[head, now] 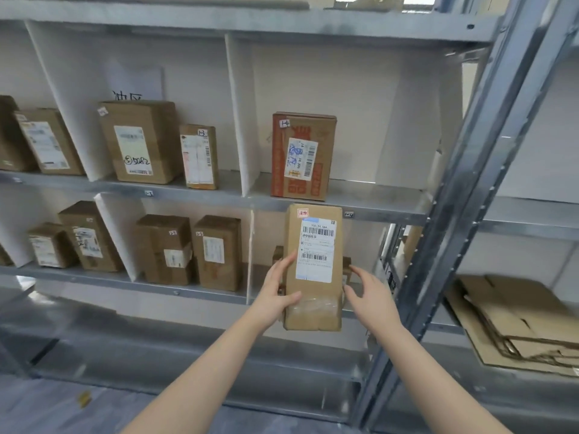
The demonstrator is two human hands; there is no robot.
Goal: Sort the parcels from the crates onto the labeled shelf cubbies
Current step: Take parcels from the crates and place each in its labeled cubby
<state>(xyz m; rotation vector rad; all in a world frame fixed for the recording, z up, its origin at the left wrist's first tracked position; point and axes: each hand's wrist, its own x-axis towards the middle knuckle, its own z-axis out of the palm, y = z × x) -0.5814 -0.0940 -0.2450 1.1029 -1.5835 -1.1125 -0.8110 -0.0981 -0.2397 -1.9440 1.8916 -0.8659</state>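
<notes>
Both bare forearms were raised forward towards the shelving. The left hand (275, 289) was closed round the left edge of the parcel (313, 292), with the thumb laid across its lower front and the fingers run up its side. The right hand (372, 296) was held just beside the parcel's right edge, its fingers loosely curved and spread; whether they touched the cardboard could not be told.

The parcel, a tall, narrow box of plain brown cardboard, was held upright in front of the lower right cubby (363, 245), its top overlapping the edge of the metal shelf (391, 211) above. A white shipping label (316, 249) printed with barcodes was stuck on its front, a small tag (302, 213) marked in red sat at its top left corner, and wrinkled clear tape (319, 308) was wrapped across its lower part. Something brown stood behind it in the cubby (mostly hidden).

In the cubby above, an orange-printed box (302, 155) was stood upright on the dull grey shelf. The cubbies were parted by smooth white dividers (241, 120). Plain brown boxes (188, 249) with white labels were stood in the cubbies to the left. On the neighbouring rack to the right, flattened cardboard (517, 321) was stacked in creased sheets.
</notes>
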